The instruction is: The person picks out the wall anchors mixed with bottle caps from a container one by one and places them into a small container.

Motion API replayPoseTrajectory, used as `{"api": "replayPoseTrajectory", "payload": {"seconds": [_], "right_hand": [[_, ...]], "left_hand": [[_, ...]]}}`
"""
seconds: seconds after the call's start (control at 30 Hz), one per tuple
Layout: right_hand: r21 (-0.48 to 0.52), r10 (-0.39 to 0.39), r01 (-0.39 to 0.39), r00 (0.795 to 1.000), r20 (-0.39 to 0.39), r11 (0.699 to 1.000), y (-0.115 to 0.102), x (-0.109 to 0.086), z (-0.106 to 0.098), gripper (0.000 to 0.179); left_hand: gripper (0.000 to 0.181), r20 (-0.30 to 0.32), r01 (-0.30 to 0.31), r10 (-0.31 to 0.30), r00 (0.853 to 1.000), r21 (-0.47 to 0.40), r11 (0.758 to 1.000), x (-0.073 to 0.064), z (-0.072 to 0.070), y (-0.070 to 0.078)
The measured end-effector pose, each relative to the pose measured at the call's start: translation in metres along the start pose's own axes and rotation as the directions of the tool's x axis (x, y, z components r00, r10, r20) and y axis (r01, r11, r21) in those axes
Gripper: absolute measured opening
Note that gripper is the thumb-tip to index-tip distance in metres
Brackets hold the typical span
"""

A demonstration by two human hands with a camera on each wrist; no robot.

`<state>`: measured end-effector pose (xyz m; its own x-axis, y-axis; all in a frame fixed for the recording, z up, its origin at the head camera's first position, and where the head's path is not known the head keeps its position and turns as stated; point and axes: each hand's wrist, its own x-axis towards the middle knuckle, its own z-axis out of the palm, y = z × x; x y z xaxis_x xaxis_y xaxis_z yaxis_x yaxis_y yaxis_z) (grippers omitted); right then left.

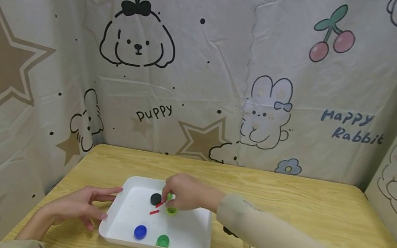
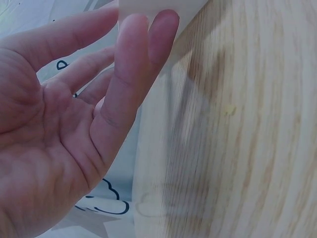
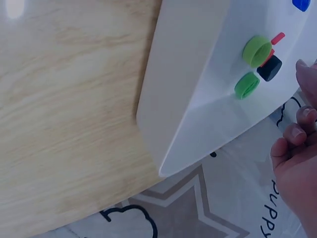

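Observation:
A white tray (image 1: pixel 129 217) lies on the table with several small plastic caps in it. My left hand (image 1: pixel 76 206) has its fingers extended against the tray's left edge; the left wrist view shows fingertips (image 2: pixel 132 34) touching the white wall. Over the tray's far half is my right hand (image 1: pixel 187 191), fingers bent downward. Below it lie a black cap (image 1: pixel 156 199), a yellow-green cap (image 1: pixel 171 211), a green cap (image 3: pixel 246 85) and two short red sticks (image 1: pixel 154 212). Whether its fingertips pinch anything is hidden.
Near the tray's front wall sit a blue cap (image 1: pixel 140 232) and another green cap (image 1: pixel 163 241). The wooden table (image 1: pixel 288 199) extends to the right beneath my right sleeve (image 1: pixel 281 241). A patterned curtain (image 1: pixel 209 56) hangs behind and at the sides.

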<state>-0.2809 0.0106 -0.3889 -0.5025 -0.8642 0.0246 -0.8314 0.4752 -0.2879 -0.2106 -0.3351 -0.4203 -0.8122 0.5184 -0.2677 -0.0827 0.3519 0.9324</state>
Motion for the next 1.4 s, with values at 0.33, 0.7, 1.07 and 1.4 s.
{"api": "replayPoseTrajectory", "payload": {"seconds": [0.33,0.7,1.07,1.4], "right_hand": [[-0.059,-0.054,0.054,0.998,0.011,0.997,-0.006,0.019,0.020,0.025],[-0.120,-0.072,0.082,0.994,0.084,0.989,-0.016,0.032,0.025,0.032],[-0.206,-0.066,0.090,0.990,0.124,0.974,-0.014,0.039,0.029,0.039],[-0.243,-0.074,0.108,0.987,0.144,0.964,-0.016,0.040,0.026,0.034]], "left_hand": [[0.084,0.001,0.004,-0.004,1.000,0.000,1.000,0.000,0.001,0.000],[0.084,0.009,-0.009,0.009,1.000,-0.010,1.000,-0.001,0.001,-0.001],[0.085,-0.013,0.006,-0.006,1.000,0.009,1.000,-0.001,0.001,0.002],[0.085,-0.002,0.008,-0.008,1.000,-0.006,1.000,0.000,-0.001,-0.001]]}}
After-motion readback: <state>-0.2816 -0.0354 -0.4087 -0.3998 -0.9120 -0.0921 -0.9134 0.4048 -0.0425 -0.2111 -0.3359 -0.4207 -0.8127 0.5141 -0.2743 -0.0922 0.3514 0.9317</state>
